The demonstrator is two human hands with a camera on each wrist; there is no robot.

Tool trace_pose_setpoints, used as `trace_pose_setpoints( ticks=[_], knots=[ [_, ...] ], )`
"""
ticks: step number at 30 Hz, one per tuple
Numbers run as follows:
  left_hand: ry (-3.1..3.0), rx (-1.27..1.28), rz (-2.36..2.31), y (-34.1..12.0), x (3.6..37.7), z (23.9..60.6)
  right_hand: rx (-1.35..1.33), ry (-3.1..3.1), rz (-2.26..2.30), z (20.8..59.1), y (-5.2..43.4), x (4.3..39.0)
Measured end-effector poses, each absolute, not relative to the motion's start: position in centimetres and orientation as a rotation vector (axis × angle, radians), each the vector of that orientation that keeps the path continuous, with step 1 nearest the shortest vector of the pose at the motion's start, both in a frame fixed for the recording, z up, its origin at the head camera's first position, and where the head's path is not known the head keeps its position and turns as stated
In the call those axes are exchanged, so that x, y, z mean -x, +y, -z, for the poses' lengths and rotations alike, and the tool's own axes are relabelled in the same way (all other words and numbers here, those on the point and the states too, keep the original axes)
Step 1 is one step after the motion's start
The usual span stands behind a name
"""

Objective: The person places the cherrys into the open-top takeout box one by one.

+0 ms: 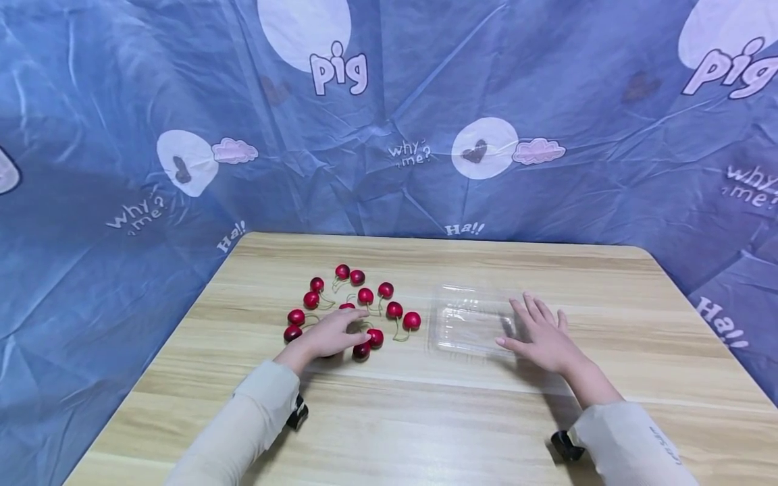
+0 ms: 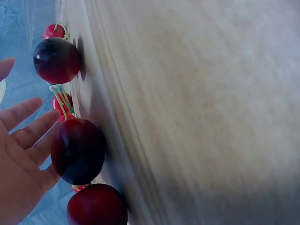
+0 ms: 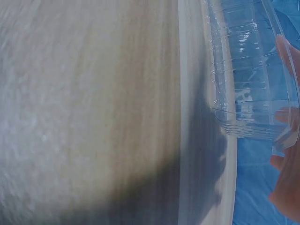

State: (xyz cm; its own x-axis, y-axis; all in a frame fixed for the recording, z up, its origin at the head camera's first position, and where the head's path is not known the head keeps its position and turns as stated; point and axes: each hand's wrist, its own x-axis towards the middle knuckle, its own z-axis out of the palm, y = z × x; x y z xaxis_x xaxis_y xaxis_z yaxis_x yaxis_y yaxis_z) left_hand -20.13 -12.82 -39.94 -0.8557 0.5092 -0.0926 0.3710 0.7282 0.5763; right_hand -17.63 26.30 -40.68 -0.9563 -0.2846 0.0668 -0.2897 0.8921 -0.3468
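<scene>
Pale fabric sleeve (image 1: 243,428), foreground, seven o'clock. Left hand (image 1: 331,334): unclenched, grasping nothing visible, among glossy, round, thin-stemmed red cherries (image 1: 411,320), ten through four o'clock (some partly hidden by it). Clear, ridged plastic container (image 1: 468,320): long axis apparently nine-to-three, lying toward nine o'clock from the nearer right hand (image 1: 541,337), fingers spread, released; contact cannot be confirmed.

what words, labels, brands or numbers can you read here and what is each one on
"pig": twice, on the blue cloth behind the table.
"why me?": three times, on the blue cloth.
"Ha!!": three times, on the blue cloth.
Right sleeve: a line of print, too small to read.
No lettering can be made out on the cherries or the clear container.
</scene>
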Motion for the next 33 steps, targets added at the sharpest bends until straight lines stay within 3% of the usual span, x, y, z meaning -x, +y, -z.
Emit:
trace_pose_setpoints(
  ticks=[33],
  knots=[
    [2.715,-0.632,-0.846,-11.8,22.3,41.2,-0.454,-3.056,-0.565,40.6,26.1,17.7]
  ],
)
